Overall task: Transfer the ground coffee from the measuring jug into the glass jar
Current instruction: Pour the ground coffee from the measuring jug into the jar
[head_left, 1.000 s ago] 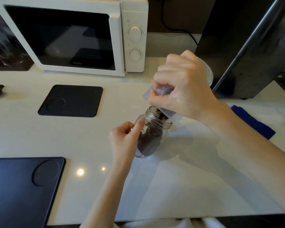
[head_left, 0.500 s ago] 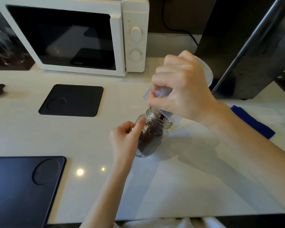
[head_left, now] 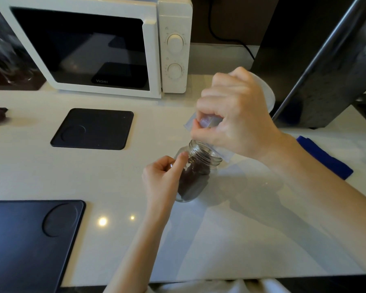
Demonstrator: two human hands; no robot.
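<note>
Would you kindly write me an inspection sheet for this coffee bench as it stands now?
Surface: white countertop, no spills seen.
Job's things: clear glass jar part-filled with dark ground coffee; translucent plastic measuring jug tipped over its mouth.
Clutter: two black square mats; blue cloth.
Grippers: left hand steadies jar; right hand holds jug.
Cables: black cord behind microwave.
Surroundings: white microwave; dark appliance.

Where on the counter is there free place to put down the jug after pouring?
Bare counter lies right of the glass jar, before the blue cloth. More lies between the two black mats. Around the jar both hands crowd.
</note>
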